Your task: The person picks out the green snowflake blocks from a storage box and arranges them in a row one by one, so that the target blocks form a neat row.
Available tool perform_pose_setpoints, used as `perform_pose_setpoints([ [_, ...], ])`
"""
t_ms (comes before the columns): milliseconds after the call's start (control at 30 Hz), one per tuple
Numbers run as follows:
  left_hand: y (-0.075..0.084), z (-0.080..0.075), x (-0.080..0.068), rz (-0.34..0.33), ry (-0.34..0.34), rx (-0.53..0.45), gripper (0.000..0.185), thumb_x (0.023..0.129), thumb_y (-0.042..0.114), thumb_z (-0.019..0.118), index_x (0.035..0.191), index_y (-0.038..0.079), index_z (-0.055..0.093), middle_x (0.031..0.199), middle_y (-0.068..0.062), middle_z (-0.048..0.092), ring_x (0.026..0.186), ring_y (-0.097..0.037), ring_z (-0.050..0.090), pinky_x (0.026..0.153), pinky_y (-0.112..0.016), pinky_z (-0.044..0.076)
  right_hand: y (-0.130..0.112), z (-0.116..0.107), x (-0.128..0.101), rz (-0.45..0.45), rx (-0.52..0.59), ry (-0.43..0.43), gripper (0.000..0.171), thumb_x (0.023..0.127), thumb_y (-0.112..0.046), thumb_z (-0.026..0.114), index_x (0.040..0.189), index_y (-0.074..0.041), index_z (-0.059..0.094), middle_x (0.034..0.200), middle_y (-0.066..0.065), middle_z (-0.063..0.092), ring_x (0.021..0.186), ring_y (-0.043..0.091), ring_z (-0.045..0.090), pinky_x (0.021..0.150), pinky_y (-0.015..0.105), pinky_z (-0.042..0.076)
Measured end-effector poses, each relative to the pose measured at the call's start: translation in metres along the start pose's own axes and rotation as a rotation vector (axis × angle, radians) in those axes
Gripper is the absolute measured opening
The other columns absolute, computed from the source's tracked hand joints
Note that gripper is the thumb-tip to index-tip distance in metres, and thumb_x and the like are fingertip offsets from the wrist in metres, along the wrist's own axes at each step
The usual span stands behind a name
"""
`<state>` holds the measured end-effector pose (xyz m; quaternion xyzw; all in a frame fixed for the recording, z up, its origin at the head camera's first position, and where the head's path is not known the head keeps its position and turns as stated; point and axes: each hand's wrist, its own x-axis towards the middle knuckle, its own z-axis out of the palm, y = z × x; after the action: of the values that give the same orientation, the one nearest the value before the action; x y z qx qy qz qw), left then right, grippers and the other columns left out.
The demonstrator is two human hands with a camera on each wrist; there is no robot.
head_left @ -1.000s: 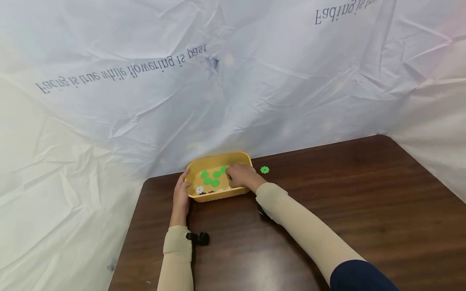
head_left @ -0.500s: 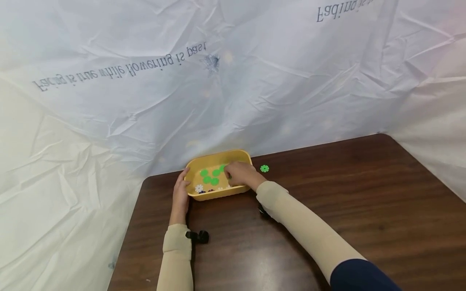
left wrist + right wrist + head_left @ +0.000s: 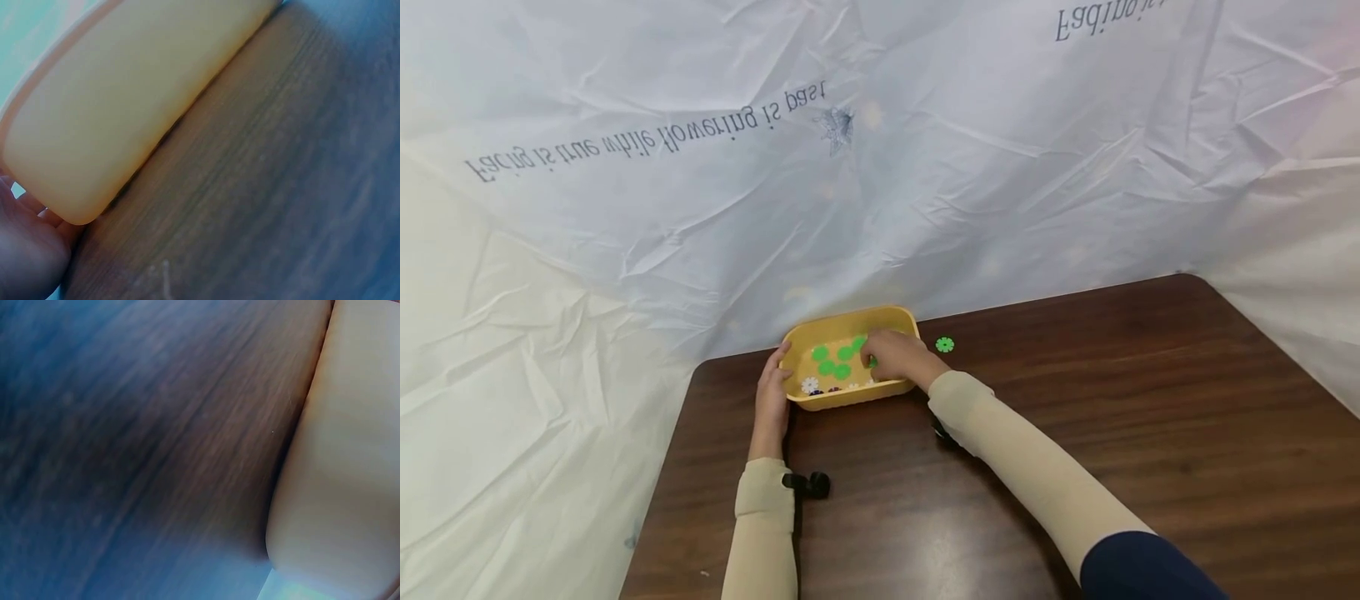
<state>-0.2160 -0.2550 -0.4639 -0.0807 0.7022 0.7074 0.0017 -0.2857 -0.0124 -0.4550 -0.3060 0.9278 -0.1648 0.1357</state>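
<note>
the fingers of the right hand [image 3: 895, 360] are curled down inside the shallow yellow plastic tray [image 3: 848, 322], their tips bunched over the green flower-shaped plastic discs [image 3: 833, 362] on its floor; whether they have actually pinched one is hidden by the knuckles, so i cannot tell if the hand is clamped on a disc or only touching them. the left hand [image 3: 772, 402] lies along the tray's left end with its fingers fairly straight and pressed against the outer wall, the fingertips just over the rim; in the left wrist view the tray wall [image 3: 125, 112] sits right against that hand's fingers [image 3: 31, 244], which fits a steadying hold rather than a grip. nearer the front wall of the tray lie a white flower-shaped disc [image 3: 809, 386] and some darker small pieces too small to make out. outside the tray, just to its right, a single green flower-shaped disc [image 3: 945, 344] rests alone on the dark brown wooden table [image 3: 1075, 400]. going by this layout, the step in hand looks like picking a green disc out of the tray. the next move would call for a firm fingertip pinch on one thin disc only, lifted clear of the tray wall, while the left hand holds the tray from sliding. a crumpled white plastic sheet [image 3: 880, 167] with printed lettering hangs behind the table.
</note>
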Motion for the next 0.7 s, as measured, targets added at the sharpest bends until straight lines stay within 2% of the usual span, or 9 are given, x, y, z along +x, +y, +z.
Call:
perform_pose_setpoints([
  [167,0.001,0.000,0.000,0.002,-0.001,0.001,0.056,0.098,0.002,0.034,0.153,0.014,0.038,0.163,-0.003,0.019,0.146,-0.025,0.026,0.114,-0.045,0.026,-0.001,-0.001,0.000,-0.015,0.032,0.015,0.018,0.086,-0.015,0.071,0.101,-0.024,0.074,0.120,-0.005,0.059,0.109,0.016,0.055,0.076,0.034,0.050],
  [433,-0.002,-0.001,0.002,0.004,0.004,-0.028,0.058,0.097,0.000,0.033,0.153,0.012,0.038,0.163,-0.004,0.019,0.146,-0.025,0.025,0.114,-0.046,0.025,0.001,0.000,0.002,-0.066,0.051,0.025,0.020,0.085,-0.007,0.068,0.099,-0.020,0.075,0.114,-0.004,0.061,0.108,0.016,0.056,0.079,0.032,0.050],
  [700,-0.024,-0.005,0.014,0.026,0.042,0.004,0.056,0.097,0.004,0.034,0.150,0.020,0.044,0.161,0.003,0.025,0.145,-0.018,0.027,0.113,-0.040,0.027,0.000,-0.001,0.000,-0.094,0.070,0.004,0.027,0.088,0.002,0.061,0.102,-0.017,0.075,0.112,-0.002,0.067,0.099,0.014,0.060,0.079,0.031,0.051],
])
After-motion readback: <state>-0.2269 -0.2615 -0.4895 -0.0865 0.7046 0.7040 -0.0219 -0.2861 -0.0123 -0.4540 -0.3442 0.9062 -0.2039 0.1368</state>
